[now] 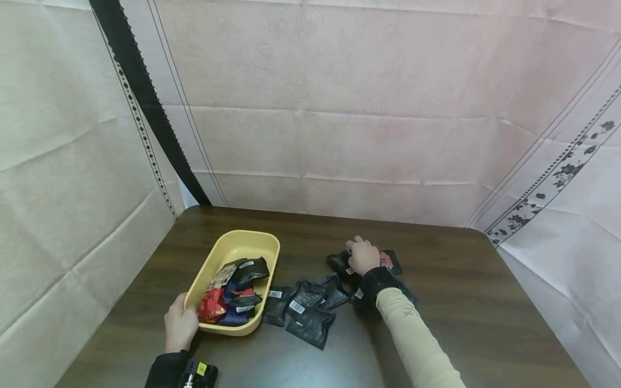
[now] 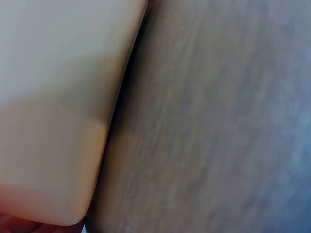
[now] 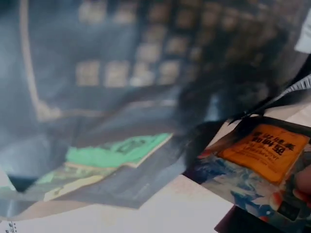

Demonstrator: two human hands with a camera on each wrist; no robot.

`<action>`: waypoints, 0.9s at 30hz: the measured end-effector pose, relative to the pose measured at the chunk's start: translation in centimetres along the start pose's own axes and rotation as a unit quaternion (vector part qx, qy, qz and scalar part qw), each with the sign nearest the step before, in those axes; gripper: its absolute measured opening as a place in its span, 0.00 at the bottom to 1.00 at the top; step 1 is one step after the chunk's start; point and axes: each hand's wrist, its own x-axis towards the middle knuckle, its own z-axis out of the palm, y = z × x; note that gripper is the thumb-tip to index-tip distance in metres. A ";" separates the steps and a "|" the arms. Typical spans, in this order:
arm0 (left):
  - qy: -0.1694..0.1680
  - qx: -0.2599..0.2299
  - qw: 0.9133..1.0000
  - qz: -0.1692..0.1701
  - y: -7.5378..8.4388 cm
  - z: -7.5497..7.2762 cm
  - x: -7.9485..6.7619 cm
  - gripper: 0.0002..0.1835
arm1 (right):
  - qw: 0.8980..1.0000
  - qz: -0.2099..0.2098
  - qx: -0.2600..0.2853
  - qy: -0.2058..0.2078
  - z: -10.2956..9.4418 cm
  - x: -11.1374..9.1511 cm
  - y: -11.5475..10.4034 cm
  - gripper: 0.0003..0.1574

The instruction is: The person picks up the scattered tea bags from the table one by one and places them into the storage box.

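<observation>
My left hand (image 1: 180,324) grips the left side of a yellow plastic basket (image 1: 233,332) near its front corner. Its fingertips (image 2: 22,225) show at the bottom of the left wrist view, against the basket wall (image 2: 53,145). Black, red and blue small packets (image 1: 235,296) lie piled in the basket. My right hand (image 1: 364,257) reaches over black packets at the table's right side. In the right wrist view, a fingertip (image 3: 303,182) holds the edge of a packet with an orange label (image 3: 265,150). A dark packet with printed squares (image 3: 136,63) fills the foreground; the thumb is hidden.
Several black packets (image 1: 310,310) with white barcode labels lie beside the basket. A packet with a red label (image 1: 390,261) lies right of my right hand. The brown wooden table (image 1: 461,302) ends in rounded far corners, against pale patterned cloth (image 1: 339,134).
</observation>
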 end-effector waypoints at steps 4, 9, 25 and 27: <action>-0.002 0.002 1.000 0.001 0.1 0.0 0.0 0.25 | 1.000 -0.001 0.009 0.013 -0.1 -0.2 0.2 0.09; 0.003 0.007 1.000 0.006 0.1 -0.1 0.0 0.24 | 1.000 -0.009 0.007 -0.005 -0.6 -0.6 0.2 0.06; 0.048 0.025 0.998 0.033 -2.5 0.6 1.8 0.23 | 0.992 -0.090 -0.029 0.082 -1.9 -0.3 -3.1 0.11; 0.043 0.019 0.998 0.034 -2.0 0.6 1.5 0.23 | 0.990 -0.100 -0.030 0.090 -2.1 -0.3 -3.9 0.10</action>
